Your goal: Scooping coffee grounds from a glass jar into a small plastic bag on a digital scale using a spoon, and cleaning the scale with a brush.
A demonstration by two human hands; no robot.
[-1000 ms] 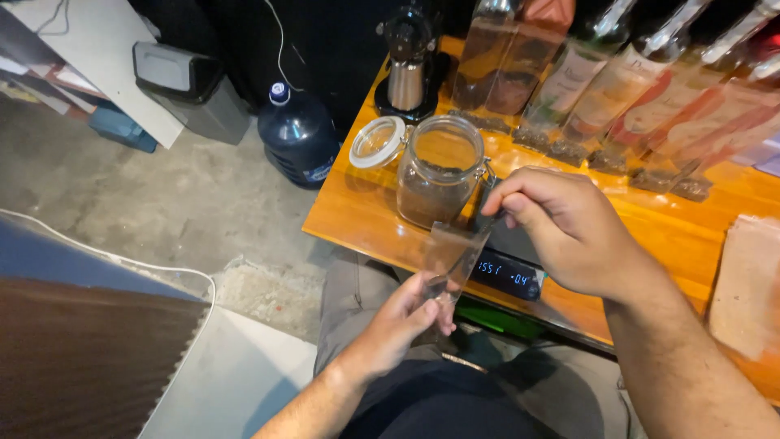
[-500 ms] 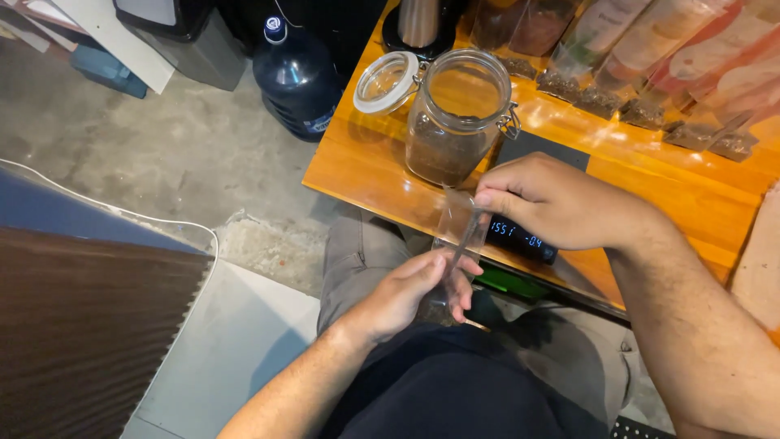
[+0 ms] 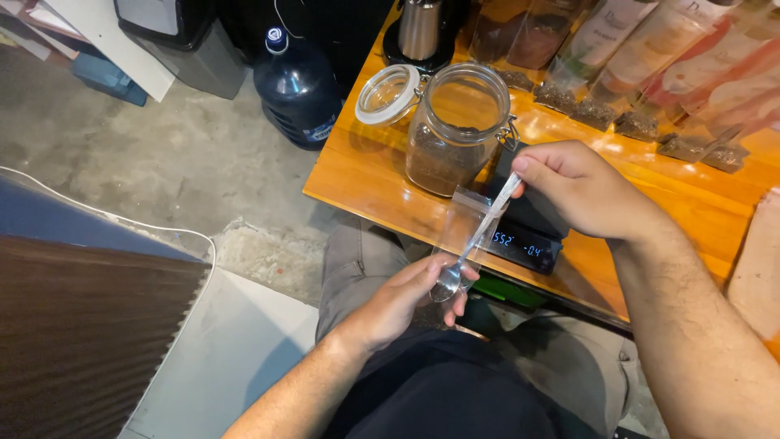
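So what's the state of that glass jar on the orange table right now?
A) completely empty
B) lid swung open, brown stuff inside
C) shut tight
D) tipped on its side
B: the glass jar stands upright, its hinged lid swung aside, with brown powder filling its lower part.

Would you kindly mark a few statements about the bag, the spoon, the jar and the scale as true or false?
1. The right hand holds the spoon by its handle. True.
2. The left hand holds the small clear bag from below. True.
3. The glass jar is clamped shut. False: its hinged lid hangs open.
4. The jar stands on the floor. False: it stands on the orange table.
5. The black scale has a lit display. True.
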